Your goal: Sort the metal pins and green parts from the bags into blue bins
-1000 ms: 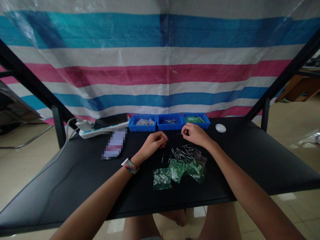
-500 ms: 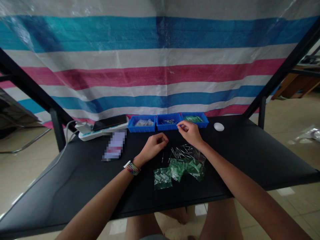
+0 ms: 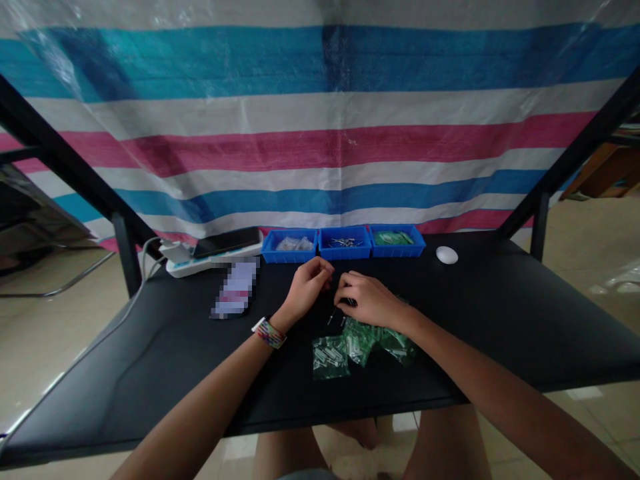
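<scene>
My right hand is low over the pile of loose blind rivets, covering most of it. Its fingertips are pinched at the upper end of one thin silver blind rivet. My left hand hovers just to the left, its thumb and fingers closed; what they hold, if anything, is hidden. In front of the hands lie several small green-tinted clear bags of pale cylindrical pieces; the leftmost bag is flat on the black table. Behind the hands, the middle blue bin holds loose rivets.
The left blue bin holds clear plastic bags, the right blue bin green bags. A white oval object lies to the right. Leftward are a power strip with a dark phone on it and a blurred-out item.
My right hand has moved from the front of the bins down and toward me onto the rivet pile. My left hand has shifted slightly up. The view has turned a little.
</scene>
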The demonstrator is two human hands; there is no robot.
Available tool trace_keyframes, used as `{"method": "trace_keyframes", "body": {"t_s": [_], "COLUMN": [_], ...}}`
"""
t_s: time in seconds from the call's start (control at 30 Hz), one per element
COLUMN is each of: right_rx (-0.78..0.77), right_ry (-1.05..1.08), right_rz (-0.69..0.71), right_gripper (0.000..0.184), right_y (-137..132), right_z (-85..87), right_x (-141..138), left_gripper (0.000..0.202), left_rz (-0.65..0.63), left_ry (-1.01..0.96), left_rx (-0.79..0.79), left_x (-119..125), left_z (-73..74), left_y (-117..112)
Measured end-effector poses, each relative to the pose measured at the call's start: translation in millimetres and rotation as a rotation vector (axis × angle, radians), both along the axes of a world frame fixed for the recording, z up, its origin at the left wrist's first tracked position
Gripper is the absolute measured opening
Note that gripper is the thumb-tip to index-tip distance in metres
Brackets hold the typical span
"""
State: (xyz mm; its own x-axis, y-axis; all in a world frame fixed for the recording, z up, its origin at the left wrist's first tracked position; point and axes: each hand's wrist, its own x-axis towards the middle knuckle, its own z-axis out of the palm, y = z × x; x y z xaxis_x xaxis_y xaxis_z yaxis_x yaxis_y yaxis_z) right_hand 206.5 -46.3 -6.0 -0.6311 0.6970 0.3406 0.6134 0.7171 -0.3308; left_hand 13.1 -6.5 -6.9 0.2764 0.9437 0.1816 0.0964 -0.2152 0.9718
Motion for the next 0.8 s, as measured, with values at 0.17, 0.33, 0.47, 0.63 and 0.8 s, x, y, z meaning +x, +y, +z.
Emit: {"method": "trace_keyframes", "body": {"t_s": [0.17,0.33,0.47,0.63,0.8], "right_rx": [-0.033,-0.005,0.051,0.009,-0.095], "right_ry": [0.064,0.087,0.123,0.354,0.574], "right_rz": [0.062,0.107,0.043,-0.050,-0.116], "right_gripper": [0.016,0.007,0.013,0.013,0.006], "right_y": [0,5,13,19,18], "right_z": [-0.3,-4.4,-6.0,-7.5,-8.2], "right_x": [1,0,4,10,8], "left_gripper": [0.017,0.015,0.017,0.025,0.025], "left_rz": [-0.010,-0.041,-0.084,-0.224,-0.256], "left_ry": [0.011,0.021,0.090,0.187,0.083], "left_rx": [0.001,0.003,0.032,0.055,0.040], "left_x": [0,-1,-2,-3,-3], "left_z": [-2.1,-3.9,-1.6,3.9,4.2], "left_y": [1,3,1,-1,5]}}
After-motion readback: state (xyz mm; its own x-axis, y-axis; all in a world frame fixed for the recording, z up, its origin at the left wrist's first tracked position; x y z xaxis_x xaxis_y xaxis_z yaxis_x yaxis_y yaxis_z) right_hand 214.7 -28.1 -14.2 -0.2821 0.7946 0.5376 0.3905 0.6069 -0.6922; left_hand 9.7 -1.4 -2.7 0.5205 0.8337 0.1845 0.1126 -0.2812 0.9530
